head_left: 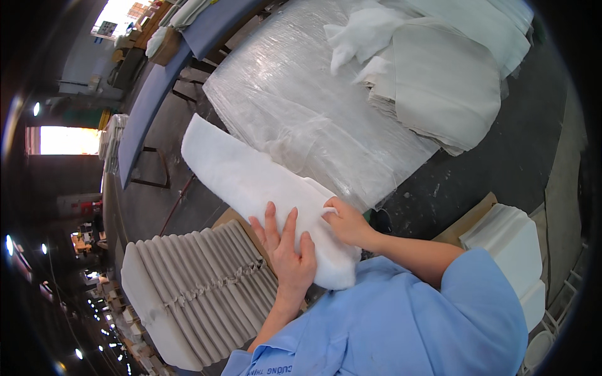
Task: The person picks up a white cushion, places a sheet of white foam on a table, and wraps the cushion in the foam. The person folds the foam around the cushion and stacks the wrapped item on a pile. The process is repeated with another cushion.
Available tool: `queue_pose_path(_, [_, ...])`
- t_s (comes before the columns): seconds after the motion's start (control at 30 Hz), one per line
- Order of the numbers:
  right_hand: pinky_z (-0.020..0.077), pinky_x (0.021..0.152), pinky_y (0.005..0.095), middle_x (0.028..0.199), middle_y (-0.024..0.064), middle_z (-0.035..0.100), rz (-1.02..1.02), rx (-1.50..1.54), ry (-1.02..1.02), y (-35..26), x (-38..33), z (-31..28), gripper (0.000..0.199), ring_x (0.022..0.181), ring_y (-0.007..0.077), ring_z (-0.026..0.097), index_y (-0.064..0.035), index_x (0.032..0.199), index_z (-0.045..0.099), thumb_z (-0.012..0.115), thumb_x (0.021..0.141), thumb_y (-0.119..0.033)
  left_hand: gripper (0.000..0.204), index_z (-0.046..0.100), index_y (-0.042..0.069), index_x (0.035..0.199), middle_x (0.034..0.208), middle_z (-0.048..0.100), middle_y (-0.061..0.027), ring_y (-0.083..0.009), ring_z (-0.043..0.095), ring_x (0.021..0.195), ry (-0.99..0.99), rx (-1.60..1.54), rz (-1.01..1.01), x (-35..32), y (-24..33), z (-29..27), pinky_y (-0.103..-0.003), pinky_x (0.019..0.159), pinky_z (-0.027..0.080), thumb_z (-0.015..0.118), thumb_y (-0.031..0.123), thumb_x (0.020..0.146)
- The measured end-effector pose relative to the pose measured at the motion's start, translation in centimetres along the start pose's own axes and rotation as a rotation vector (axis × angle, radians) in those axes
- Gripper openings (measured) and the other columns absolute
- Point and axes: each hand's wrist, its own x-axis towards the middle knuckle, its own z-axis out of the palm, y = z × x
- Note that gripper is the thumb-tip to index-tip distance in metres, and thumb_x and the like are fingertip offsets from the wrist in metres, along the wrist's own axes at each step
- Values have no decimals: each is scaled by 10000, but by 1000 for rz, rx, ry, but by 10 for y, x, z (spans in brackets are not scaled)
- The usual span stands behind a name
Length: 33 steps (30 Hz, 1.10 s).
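A long piece of soft white batting lies slanted in front of my body, its near end against my blue shirt. My left hand rests on it with the fingers spread and nothing gripped. Beside it, my right hand is closed on the batting's right edge, where a fold shows; the thumb is partly hidden. Left of my left forearm stands a row of light grey fabric-covered cushions, packed side by side.
A large plastic-wrapped pack lies ahead on a dark surface. On it are stacked grey fabric pieces and white batting scraps. White folded pieces sit in a carton at right. A blue-topped table stands far left.
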Motion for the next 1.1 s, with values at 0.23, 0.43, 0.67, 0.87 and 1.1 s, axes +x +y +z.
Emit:
queue_pose_path(0.23, [532, 886, 450, 1123, 295, 692, 55, -38, -172, -43, -20, -2, 497, 1013, 380, 702, -30, 1358, 512, 639, 982, -329, 474, 654, 31, 1352, 1647, 321, -179, -466, 12, 1569, 20, -3, -19, -4, -3, 0, -568, 1254, 54, 619, 67, 881])
queue_pose_path(0.43, [355, 1169, 399, 1547, 241, 450, 146, 237, -496, -44, 34, -47, 794, 1445, 311, 425, 42, 1533, 391, 602, 997, -504, 482, 645, 6, 1357, 1632, 334, -208, -503, 32, 1554, 35, 19, 3, -9, -8, -5, -582, 1247, 94, 617, 105, 886])
queue_pose_path(0.67, [478, 987, 394, 1267, 218, 642, 346, 272, -302, -110, 57, 28, 615, 1161, 241, 608, 53, 1321, 588, 573, 1024, -485, 514, 610, 9, 1399, 1649, 316, -195, -487, 36, 1562, 33, 35, 4, -6, -9, -4, -558, 1252, 111, 625, 103, 894])
queue_pose_path(0.87, [516, 687, 311, 913, 104, 725, 3, 586, -177, -68, 60, 50, 365, 775, 144, 644, 38, 1082, 684, 661, 990, -315, 457, 642, -2, 1350, 1619, 375, -204, -485, 91, 1558, 64, -12, 36, -2, -8, -2, -546, 1253, 120, 619, 99, 905])
queue_pose_path(1.1, [478, 612, 348, 731, 124, 681, -160, 240, -40, -67, 57, 65, 304, 641, 165, 611, 11, 924, 661, 653, 983, -287, 181, 791, 8, 912, 1562, 481, -190, -428, 159, 1566, 188, -222, 53, 27, -53, -16, -543, 1251, 102, 628, 87, 906])
